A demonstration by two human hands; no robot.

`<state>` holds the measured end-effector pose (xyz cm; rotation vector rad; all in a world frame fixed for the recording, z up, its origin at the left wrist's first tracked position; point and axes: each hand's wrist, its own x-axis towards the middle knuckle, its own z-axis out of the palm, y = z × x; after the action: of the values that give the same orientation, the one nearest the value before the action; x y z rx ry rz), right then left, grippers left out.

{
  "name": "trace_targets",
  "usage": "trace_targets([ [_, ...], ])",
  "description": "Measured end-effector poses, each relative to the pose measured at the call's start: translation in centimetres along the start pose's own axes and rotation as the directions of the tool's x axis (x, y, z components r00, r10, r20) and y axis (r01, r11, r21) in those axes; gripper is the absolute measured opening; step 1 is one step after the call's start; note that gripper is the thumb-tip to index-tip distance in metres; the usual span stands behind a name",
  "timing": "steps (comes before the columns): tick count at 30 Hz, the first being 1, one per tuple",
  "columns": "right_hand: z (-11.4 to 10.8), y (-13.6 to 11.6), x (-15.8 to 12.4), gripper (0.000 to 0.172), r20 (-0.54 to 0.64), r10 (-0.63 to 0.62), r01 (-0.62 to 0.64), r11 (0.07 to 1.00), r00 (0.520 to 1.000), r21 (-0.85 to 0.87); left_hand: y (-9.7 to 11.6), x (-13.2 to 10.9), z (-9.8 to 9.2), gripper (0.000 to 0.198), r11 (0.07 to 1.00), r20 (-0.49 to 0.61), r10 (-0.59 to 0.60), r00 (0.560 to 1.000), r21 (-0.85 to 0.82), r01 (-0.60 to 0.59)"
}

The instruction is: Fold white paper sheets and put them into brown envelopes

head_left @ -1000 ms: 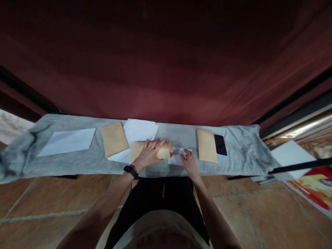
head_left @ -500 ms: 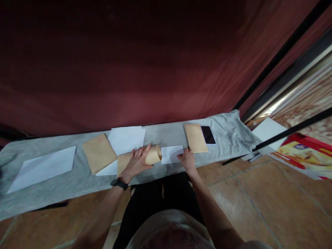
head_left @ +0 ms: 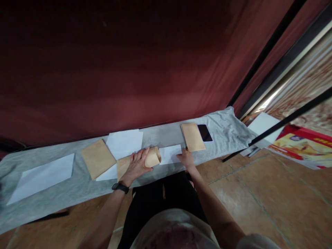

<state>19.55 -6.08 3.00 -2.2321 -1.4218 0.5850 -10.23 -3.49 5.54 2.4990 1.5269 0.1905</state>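
My left hand (head_left: pixel 137 166), with a dark band on its wrist, presses over a brown paper envelope (head_left: pixel 152 157). Its fingers lie across the top and the thumb is at the near edge, and the envelope's right end bulges open. Just right of that mouth lies a folded white sheet of paper (head_left: pixel 169 154), its left edge right at the opening; whether it reaches inside is unclear. The right end of the sheet is pinched by my right hand (head_left: pixel 186 158). Close beyond that hand lies a small stack of brown envelopes (head_left: pixel 194 137).
A dark-screened phone (head_left: pixel 204 133) lies right of the stack. To the left are another brown envelope (head_left: pixel 98 158), white sheets (head_left: pixel 124 143) and a long white sheet (head_left: pixel 43 178). Grey cloth (head_left: pixel 223 121) covers the narrow table. A red-and-yellow box (head_left: pixel 302 145) stands beyond the black frame.
The view has shifted slightly. The envelope's mouth looks a little rounder, and the white sheet's left edge sits slightly closer to it. Both hands keep their holds.
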Motion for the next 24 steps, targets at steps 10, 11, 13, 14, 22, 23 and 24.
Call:
trace_targets([
  [10, -1.0, 1.0, 0.0, 0.021, -0.148, -0.011, 0.066, 0.927, 0.989, 0.369, 0.1, -0.3, -0.1, 0.112, 1.000, -0.005, 0.001, 1.000, 0.003, -0.001],
  [11, -1.2, 0.9, 0.0, 0.022, -0.163, -0.018, 0.082, 0.913, 0.986, 0.399, 0.1, -0.3, -0.1, 0.112, 1.000, -0.005, 0.001, 1.000, 0.000, -0.001],
  [13, -1.2, 0.5, -0.1, 0.022, -0.177, -0.042, 0.118, 0.887, 0.983, 0.447, 0.1, -0.2, -0.1, 0.112, 1.000, -0.007, 0.004, 1.000, -0.007, -0.004],
  [14, -1.1, 0.3, -0.2, 0.021, -0.174, -0.059, 0.135, 0.875, 0.983, 0.464, 0.1, -0.2, -0.1, 0.112, 1.000, -0.006, 0.005, 1.000, -0.010, -0.005],
  [22, 0.3, 0.2, -0.8, 0.017, 0.018, -0.155, 0.128, 0.872, 0.988, 0.473, 0.3, -0.3, -0.1, 0.115, 1.000, 0.002, -0.010, 1.000, -0.012, 0.010],
  [23, 0.2, 0.4, -0.6, 0.016, 0.036, -0.157, 0.123, 0.878, 0.987, 0.463, 0.2, -0.3, 0.0, 0.115, 1.000, 0.002, -0.009, 1.000, -0.009, 0.009],
  [24, 0.1, 0.5, -0.5, 0.015, 0.050, -0.162, 0.122, 0.883, 0.986, 0.454, 0.2, -0.3, 0.0, 0.115, 1.000, 0.000, -0.006, 1.000, -0.007, 0.006],
])
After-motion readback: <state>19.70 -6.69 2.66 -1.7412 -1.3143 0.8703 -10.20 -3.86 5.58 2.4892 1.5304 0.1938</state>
